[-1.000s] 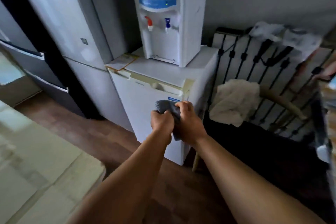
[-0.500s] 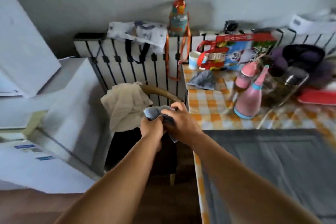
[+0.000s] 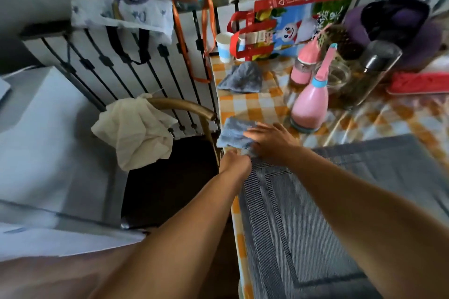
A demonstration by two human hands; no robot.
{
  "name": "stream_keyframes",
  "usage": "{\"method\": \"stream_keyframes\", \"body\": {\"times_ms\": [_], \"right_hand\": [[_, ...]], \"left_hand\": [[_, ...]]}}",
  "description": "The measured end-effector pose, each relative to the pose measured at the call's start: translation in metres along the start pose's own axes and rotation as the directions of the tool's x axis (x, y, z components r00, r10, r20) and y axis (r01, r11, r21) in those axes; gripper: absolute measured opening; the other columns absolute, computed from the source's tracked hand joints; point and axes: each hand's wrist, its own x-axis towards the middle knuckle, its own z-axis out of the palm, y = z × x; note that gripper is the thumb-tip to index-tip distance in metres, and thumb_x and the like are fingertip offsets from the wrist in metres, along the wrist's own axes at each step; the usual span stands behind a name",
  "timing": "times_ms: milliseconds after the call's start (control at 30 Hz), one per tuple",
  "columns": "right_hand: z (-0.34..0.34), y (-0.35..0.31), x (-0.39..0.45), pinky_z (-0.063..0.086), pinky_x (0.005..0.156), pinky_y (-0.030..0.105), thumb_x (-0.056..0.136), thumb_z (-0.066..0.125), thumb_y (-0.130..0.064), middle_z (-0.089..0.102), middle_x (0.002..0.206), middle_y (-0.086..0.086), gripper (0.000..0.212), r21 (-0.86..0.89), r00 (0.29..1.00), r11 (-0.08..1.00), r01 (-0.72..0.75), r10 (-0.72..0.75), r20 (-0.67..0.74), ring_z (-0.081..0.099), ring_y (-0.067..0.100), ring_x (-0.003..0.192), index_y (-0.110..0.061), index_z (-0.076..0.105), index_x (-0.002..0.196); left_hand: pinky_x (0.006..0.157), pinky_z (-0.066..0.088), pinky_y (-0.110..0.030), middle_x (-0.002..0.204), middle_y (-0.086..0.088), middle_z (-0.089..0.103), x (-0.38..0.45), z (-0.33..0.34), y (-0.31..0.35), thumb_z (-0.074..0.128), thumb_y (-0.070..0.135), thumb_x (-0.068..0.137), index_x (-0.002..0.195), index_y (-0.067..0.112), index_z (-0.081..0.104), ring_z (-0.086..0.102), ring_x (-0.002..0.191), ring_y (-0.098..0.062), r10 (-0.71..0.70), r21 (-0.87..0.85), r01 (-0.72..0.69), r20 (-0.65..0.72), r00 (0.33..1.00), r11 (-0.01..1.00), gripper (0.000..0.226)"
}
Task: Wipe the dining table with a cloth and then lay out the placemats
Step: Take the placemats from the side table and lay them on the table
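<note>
Blue-grey cloth, folded and fuzzy, is being pressed flat by the right hand beside the grey striped placemat; its near corner is being pinched by the left hand.

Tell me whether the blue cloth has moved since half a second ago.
Yes. The cloth moved from above the chair onto the table corner.

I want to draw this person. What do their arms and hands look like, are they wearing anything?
Both arms are bare up to the frame edge: no sleeves show. The left hand and the right hand wear no gloves, and no watch, bracelet or ring shows, though the picture is blurry.
</note>
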Motion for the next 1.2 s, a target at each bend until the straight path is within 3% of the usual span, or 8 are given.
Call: {"method": "stream_keyframes", "body": {"times_ms": [100, 200, 500, 667, 800, 900, 1033, 1200], "right_hand": [[0.017, -0.009, -0.017, 0.016, 0.115, 0.037, 0.097, 0.037, -0.029, 0.028, 0.155, -0.009, 0.047, 0.11, 0.997, 0.993, -0.045, 0.051, -0.055, 0.017, 0.011, 0.145, -0.027, 0.033, 0.144], [0.031, -0.023, -0.043, 0.017, 0.116, 0.035, 0.096, 0.04, -0.026, 0.027, 0.155, -0.007, 0.047, 0.198, 0.991, 0.976, -0.087, 0.104, -0.078, 0.018, 0.013, 0.145, -0.027, 0.035, 0.143], [0.061, -0.081, -0.161, 0.032, 0.111, 0.039, 0.098, 0.04, -0.021, 0.03, 0.151, 0.0, 0.04, 0.347, 0.963, 0.903, -0.255, 0.27, 0.005, 0.03, 0.023, 0.138, -0.023, 0.044, 0.137], [0.073, -0.098, -0.216, 0.043, 0.096, 0.037, 0.095, 0.048, -0.024, 0.045, 0.131, -0.001, 0.033, 0.383, 0.928, 0.856, -0.346, 0.372, 0.007, 0.043, 0.021, 0.12, -0.026, 0.051, 0.128], [0.073, -0.103, -0.235, 0.041, 0.095, 0.036, 0.094, 0.048, -0.019, 0.046, 0.13, -0.003, 0.036, 0.426, 0.902, 0.804, -0.413, 0.427, 0.069, 0.043, 0.02, 0.119, -0.027, 0.049, 0.13], [0.071, -0.103, -0.238, 0.042, 0.098, 0.038, 0.093, 0.045, -0.01, 0.047, 0.133, -0.001, 0.041, 0.466, 0.905, 0.786, -0.407, 0.415, 0.092, 0.045, 0.021, 0.119, -0.024, 0.048, 0.132], [0.072, -0.097, -0.241, 0.043, 0.092, 0.033, 0.092, 0.042, -0.003, 0.049, 0.133, -0.002, 0.045, 0.528, 0.903, 0.746, -0.406, 0.417, 0.105, 0.047, 0.019, 0.117, -0.025, 0.049, 0.131], [0.069, -0.086, -0.24, 0.04, 0.078, 0.028, 0.093, 0.037, -0.003, 0.056, 0.128, 0.004, 0.044, 0.548, 0.91, 0.738, -0.393, 0.399, 0.114, 0.055, 0.026, 0.112, -0.022, 0.05, 0.129]], "left_hand": [[0.1, 0.045, -0.041, 0.128, -0.008, 0.053, -0.012, -0.001, -0.015, 0.053, 0.03, 0.082, 0.129, 0.022, 0.048, 0.053, 0.113, -0.03, -0.035, 0.061, 0.037, -0.032, 0.999, 0.997, 0.048], [0.096, 0.049, -0.044, 0.12, -0.009, 0.057, -0.029, 0.002, -0.031, 0.056, 0.037, 0.074, 0.117, 0.026, 0.056, 0.057, 0.106, -0.031, -0.054, 0.088, 0.059, -0.061, 0.997, 0.994, 0.044], [0.098, 0.046, -0.043, 0.125, -0.012, 0.05, -0.113, 0.014, -0.099, 0.055, 0.027, 0.082, 0.118, 0.017, 0.055, 0.052, 0.111, -0.033, -0.056, 0.13, 0.069, -0.099, 0.994, 0.989, 0.037], [0.102, 0.042, -0.042, 0.128, -0.015, 0.048, -0.145, 0.022, -0.122, 0.056, 0.026, 0.083, 0.123, 0.011, 0.051, 0.047, 0.116, -0.034, -0.107, 0.134, 0.124, -0.129, 0.986, 0.983, 0.043], [0.096, 0.047, -0.043, 0.123, -0.014, 0.054, -0.155, 0.024, -0.124, 0.058, 0.022, 0.078, 0.12, 0.006, 0.05, 0.053, 0.11, -0.033, -0.146, 0.048, 0.154, -0.131, 0.981, 0.987, 0.045], [0.08, 0.05, -0.031, 0.115, -0.014, 0.061, -0.157, 0.022, -0.121, 0.059, 0.019, 0.078, 0.119, 0.002, 0.052, 0.06, 0.099, -0.032, -0.157, -0.046, 0.153, -0.103, 0.982, 0.987, 0.044], [0.068, 0.046, -0.028, 0.08, -0.009, 0.062, -0.159, 0.023, -0.114, 0.066, 0.019, 0.078, 0.096, 0.002, 0.061, 0.056, 0.066, -0.021, -0.106, -0.105, 0.099, -0.06, 0.993, 0.99, 0.025], [0.076, 0.044, -0.028, 0.117, -0.011, 0.059, -0.167, 0.039, -0.092, 0.068, 0.022, 0.077, 0.123, 0.01, 0.049, 0.058, 0.104, -0.03, 0.03, 0.02, -0.03, -0.016, 0.999, 0.999, 0.051]]}}
